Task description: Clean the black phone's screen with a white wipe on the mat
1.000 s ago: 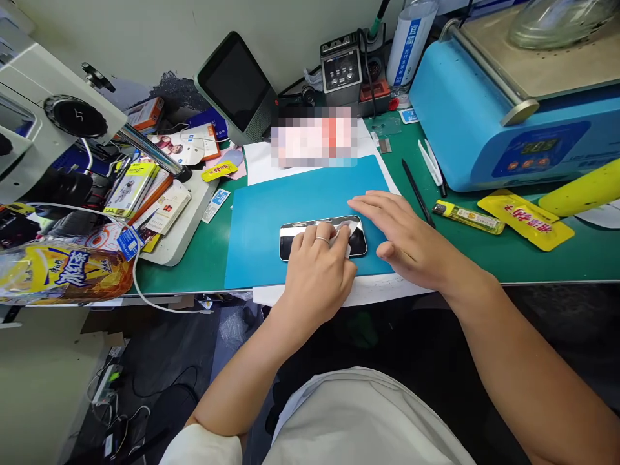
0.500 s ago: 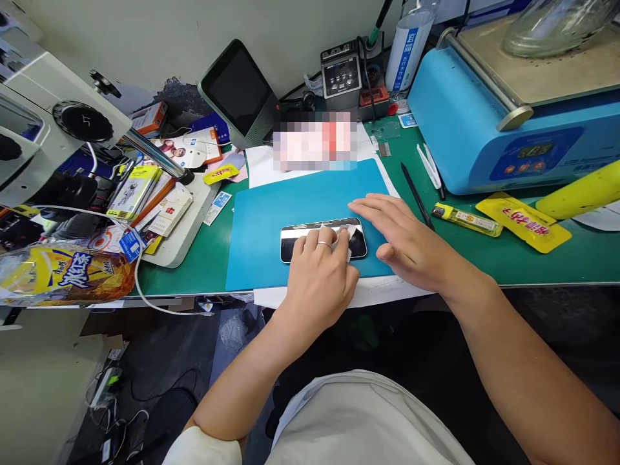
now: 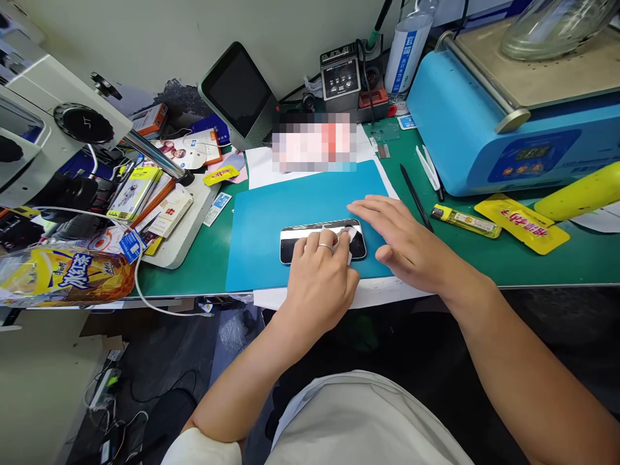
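Note:
A smartphone (image 3: pixel 358 246) with a dark, glossy face lies sideways on a blue mat (image 3: pixel 256 232). My left hand (image 3: pixel 320 274) presses a small white wipe (image 3: pixel 349 240) onto the phone's face, its fingers bent over it and a ring on one finger. The fingers hide much of the wipe and the middle of the phone. Just right of the phone is my right hand (image 3: pixel 400 239), fingers stretched out and thumb apart, holding nothing. Whether it rests on the mat I cannot tell.
At right are a blue machine (image 3: pixel 465 142), tweezers (image 3: pixel 429 169), a black pen (image 3: pixel 415 197) and yellow packets (image 3: pixel 523 224). A microscope (image 3: pixel 62 129), a drink bottle (image 3: pixel 68 274) and a white cable (image 3: pixel 138 278) crowd the left. A screen device (image 3: pixel 237 90) stands behind.
Almost nothing differs. My left hand stays on the phone with the wipe, and my right hand keeps its place. The view has shifted very slightly.

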The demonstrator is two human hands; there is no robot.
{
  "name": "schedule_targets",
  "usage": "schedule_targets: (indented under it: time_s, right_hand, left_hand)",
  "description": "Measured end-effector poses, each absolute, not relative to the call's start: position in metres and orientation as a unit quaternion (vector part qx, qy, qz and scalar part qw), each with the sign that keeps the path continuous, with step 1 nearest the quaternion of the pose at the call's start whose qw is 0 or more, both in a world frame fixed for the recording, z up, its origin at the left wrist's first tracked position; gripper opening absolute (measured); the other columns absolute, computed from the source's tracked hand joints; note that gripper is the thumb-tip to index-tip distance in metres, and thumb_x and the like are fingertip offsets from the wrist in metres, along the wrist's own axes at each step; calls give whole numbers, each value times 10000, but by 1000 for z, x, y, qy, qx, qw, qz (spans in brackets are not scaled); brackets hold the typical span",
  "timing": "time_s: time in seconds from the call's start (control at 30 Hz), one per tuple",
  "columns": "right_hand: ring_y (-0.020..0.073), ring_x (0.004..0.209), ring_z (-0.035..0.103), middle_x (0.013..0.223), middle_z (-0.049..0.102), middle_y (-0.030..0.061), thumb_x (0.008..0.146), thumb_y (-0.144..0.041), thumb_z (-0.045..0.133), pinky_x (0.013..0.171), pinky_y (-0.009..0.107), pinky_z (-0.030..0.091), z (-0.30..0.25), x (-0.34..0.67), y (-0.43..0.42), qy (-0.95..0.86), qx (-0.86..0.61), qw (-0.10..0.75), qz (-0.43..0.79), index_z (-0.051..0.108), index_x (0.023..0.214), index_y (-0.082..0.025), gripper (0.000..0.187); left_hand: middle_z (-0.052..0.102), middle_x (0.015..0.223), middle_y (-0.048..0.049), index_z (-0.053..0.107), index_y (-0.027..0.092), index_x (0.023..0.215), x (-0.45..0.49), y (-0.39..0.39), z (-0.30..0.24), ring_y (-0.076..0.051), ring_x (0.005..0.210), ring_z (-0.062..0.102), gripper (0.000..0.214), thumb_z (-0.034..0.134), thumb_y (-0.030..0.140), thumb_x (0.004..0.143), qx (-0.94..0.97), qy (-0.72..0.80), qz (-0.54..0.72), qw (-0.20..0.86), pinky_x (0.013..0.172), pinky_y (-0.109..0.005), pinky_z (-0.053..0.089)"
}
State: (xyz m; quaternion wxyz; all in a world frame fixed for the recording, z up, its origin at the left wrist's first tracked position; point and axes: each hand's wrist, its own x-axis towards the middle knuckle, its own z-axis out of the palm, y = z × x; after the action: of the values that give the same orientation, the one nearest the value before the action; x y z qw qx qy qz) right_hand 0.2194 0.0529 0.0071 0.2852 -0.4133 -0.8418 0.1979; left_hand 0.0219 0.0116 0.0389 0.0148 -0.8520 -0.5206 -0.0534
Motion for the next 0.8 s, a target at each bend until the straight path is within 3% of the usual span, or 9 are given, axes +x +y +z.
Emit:
schedule_targets:
  time_s: [0.8]
  right_hand:
    - [387,1536,350,1592,508,192,881,-873,138,1241,620,313,7,220,53,-837,-415,289,210,474,1567,-144,1056]
  left_hand:
    - [628,1220,-163,580,95,1389,28,16,37,-299,1075,568,443,455,173,971,-852,-520,-54,37,967,-423,437]
